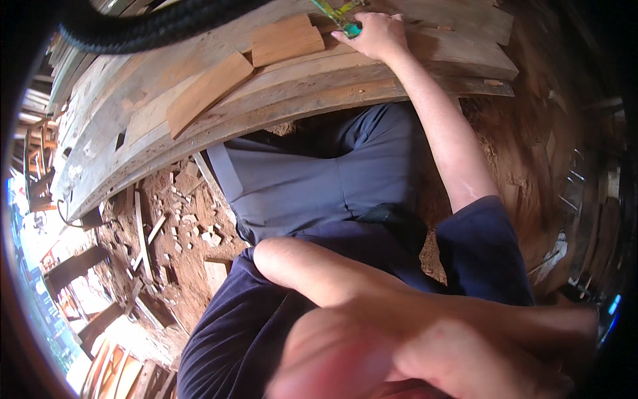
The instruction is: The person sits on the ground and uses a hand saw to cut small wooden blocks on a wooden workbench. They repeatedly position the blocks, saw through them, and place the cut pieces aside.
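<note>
My right hand [380, 36] reaches out over a low stack of wooden boards [465, 53]. It grips one end of a slim green and yellow tool [351, 28], whose exact kind I cannot make out and whose far end leaves the top of the picture. Bent across my body, my left arm brings my left hand [458, 349] up very close at the lower edge. That hand is blurred, and its fingers are hidden or smeared. Two thin brown wood pieces lie on the boards: a squarish one [287, 41] and a longer, slanted one [209, 93].
My legs [312, 179] in grey trousers extend under the boards' near edge. Wood offcuts and small chips [209, 236] litter the brown dirt floor at left. A thick black braided cable [159, 30] crosses the upper left. Wooden frames [40, 159] stand at the far left.
</note>
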The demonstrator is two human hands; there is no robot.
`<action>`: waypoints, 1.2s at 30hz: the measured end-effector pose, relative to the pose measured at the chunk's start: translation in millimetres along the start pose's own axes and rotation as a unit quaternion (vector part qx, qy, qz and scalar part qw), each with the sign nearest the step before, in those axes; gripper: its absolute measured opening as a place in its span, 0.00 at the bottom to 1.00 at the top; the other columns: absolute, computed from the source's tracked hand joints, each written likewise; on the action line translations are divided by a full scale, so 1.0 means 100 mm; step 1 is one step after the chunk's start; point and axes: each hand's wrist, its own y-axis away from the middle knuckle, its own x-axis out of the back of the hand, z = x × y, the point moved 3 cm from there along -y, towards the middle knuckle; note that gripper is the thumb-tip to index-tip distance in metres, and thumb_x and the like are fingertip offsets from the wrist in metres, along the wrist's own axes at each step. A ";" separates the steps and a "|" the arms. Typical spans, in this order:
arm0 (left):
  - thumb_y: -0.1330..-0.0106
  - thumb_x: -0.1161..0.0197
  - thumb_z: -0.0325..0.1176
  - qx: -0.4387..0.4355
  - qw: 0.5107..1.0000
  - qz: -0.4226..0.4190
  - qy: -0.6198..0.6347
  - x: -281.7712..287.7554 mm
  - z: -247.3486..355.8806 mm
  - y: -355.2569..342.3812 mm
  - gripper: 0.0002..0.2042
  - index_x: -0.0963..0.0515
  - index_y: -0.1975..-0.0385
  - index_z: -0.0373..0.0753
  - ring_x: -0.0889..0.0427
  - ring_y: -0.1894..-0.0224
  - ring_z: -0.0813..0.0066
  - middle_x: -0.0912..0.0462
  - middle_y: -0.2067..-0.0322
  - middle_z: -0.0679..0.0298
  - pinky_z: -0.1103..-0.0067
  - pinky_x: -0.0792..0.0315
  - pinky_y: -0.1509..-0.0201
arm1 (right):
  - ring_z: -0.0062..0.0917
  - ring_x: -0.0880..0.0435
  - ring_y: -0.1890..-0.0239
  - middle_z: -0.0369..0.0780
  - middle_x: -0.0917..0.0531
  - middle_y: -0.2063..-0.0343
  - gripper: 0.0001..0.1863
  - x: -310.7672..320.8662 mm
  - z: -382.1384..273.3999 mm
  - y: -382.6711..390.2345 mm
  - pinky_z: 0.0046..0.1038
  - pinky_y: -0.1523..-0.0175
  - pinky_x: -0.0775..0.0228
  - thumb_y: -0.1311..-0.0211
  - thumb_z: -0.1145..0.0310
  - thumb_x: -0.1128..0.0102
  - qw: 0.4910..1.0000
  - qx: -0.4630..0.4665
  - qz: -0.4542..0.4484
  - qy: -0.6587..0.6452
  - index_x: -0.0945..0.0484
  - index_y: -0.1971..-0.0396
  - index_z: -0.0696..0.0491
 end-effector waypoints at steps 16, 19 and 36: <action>0.16 0.69 0.50 0.008 0.985 0.065 0.161 -0.03 -0.39 -0.07 0.31 0.32 0.74 0.30 0.29 0.73 0.61 0.26 0.72 0.59 0.71 0.28 0.61 | 0.35 0.10 0.59 0.40 0.10 0.68 0.37 -0.03 0.01 -0.01 0.42 0.41 0.31 0.43 0.24 0.41 1.000 -0.002 0.003 0.013 0.12 0.60 0.47; 0.15 0.70 0.50 -0.015 0.986 0.026 0.162 0.00 -0.32 -0.08 0.31 0.33 0.75 0.30 0.29 0.72 0.60 0.28 0.72 0.59 0.71 0.28 0.60 | 0.35 0.10 0.59 0.40 0.10 0.69 0.37 -0.01 0.00 -0.02 0.41 0.41 0.31 0.44 0.24 0.40 1.000 -0.001 -0.002 0.011 0.12 0.59 0.47; 0.26 0.58 0.67 -0.186 0.822 0.054 -0.535 0.36 1.40 0.21 0.31 0.19 0.58 0.44 0.27 0.62 0.61 0.24 0.67 0.61 0.62 0.37 0.57 | 0.36 0.11 0.58 0.39 0.11 0.67 0.33 -0.02 0.02 -0.02 0.52 0.36 0.33 0.40 0.27 0.41 1.000 -0.008 -0.018 -0.009 0.14 0.62 0.45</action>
